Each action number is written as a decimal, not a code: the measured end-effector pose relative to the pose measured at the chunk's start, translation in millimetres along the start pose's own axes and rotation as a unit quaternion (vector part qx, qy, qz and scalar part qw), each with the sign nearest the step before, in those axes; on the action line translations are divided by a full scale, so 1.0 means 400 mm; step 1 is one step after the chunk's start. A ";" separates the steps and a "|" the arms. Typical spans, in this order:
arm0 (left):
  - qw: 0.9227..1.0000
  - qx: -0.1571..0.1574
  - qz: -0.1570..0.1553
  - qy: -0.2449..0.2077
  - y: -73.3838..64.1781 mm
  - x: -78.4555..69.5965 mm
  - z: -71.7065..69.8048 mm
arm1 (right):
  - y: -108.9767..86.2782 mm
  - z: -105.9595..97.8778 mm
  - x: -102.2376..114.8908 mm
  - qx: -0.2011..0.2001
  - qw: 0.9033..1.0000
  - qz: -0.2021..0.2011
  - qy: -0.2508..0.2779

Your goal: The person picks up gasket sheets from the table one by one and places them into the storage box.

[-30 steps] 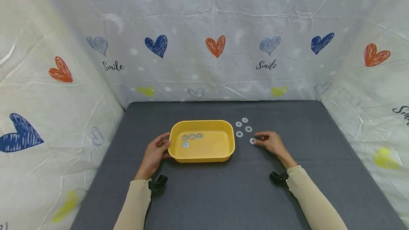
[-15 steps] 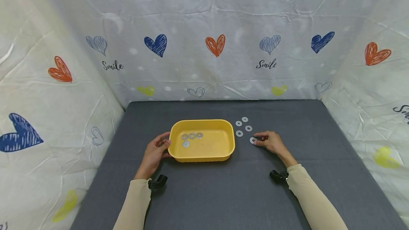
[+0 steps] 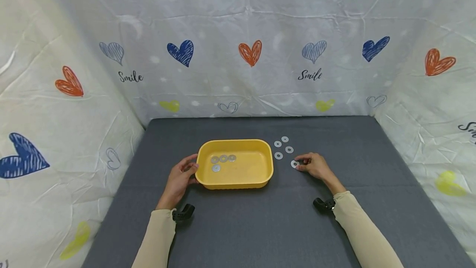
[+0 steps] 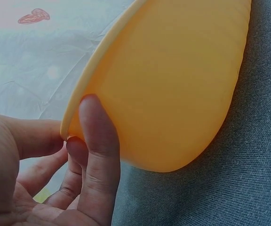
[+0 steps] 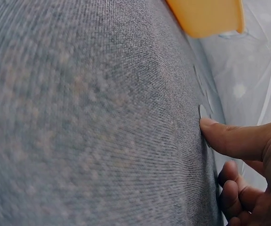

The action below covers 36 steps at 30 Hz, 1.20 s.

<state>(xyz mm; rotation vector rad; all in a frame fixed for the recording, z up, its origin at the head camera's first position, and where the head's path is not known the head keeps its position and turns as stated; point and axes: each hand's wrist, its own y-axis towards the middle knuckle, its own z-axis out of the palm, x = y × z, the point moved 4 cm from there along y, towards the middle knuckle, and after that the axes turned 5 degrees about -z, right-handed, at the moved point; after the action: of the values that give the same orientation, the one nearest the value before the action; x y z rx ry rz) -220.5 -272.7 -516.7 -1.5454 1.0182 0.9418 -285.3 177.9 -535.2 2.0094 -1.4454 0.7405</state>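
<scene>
A yellow plastic tray [image 3: 245, 175] stands on the dark cloth, with several flat metal washers [image 3: 223, 159] lying inside its left half. My left hand [image 3: 178, 182] grips its left end; in the left wrist view the thumb and fingers pinch the rim [image 4: 86, 75] and the outer wall. To the right of the tray, my right hand [image 3: 315, 166] holds the edge of a washer [image 3: 294, 163] between thumb and index finger, low against the cloth. The right wrist view shows the thumb on this washer [image 5: 201, 111], seen nearly edge-on; the index fingertip is mostly hidden.
Several more washers [image 3: 289, 149] lie loose between the tray and my right hand, towards the back. Grey cloth [image 3: 253, 226] covers the table. White sheets printed with hearts [image 3: 250, 53] hang behind it and on both sides.
The washer at my right fingertips has shifted very slightly to the right. My left hand and the tray have kept their places.
</scene>
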 end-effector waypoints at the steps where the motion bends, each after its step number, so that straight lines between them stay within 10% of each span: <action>1: 1.000 0.001 0.001 -0.001 0.000 -0.001 0.000 | 0.001 0.000 0.000 0.000 1.000 0.000 0.004; 36: 1.000 0.003 0.001 -0.002 0.001 0.007 -0.003 | -0.032 -0.024 0.007 -0.034 0.993 0.059 0.099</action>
<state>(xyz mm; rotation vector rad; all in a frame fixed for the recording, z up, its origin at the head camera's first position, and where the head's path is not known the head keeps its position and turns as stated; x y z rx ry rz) -219.8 -274.1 -519.1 -1.5372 1.0188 0.9411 -273.7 186.3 -528.2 1.7568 -1.4608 0.9010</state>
